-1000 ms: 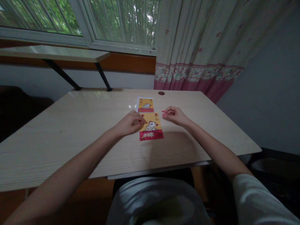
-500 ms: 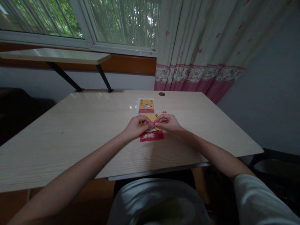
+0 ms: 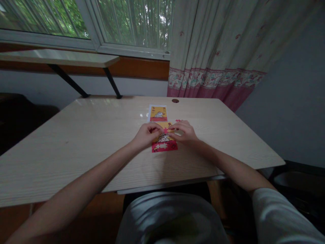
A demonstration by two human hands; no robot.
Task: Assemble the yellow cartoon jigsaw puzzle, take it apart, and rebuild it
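A red jigsaw piece (image 3: 166, 130) is held up over the puzzle, pinched at its left side by my left hand (image 3: 148, 135). My right hand (image 3: 185, 132) is close on the other side of the piece, thumb and fingers apart; whether its fingertips touch the piece is hard to tell. Beneath both hands lies the jigsaw puzzle (image 3: 172, 146), yellow above and red below with a white cartoon animal. A gap shows pale table in its red strip. Another red piece (image 3: 177, 120) lies just beyond my right hand, partly hidden by it.
A picture card (image 3: 158, 118) with the same design lies behind the puzzle on the wooden table (image 3: 101, 135). Farther back are a round cable hole (image 3: 175, 101) and a raised shelf (image 3: 76, 57) on black legs. A curtain (image 3: 213, 51) hangs beyond the table.
My right hand brought a red piece leftward from the table to above the puzzle. My left hand took hold of it, and my right hand's fingers have since spread.
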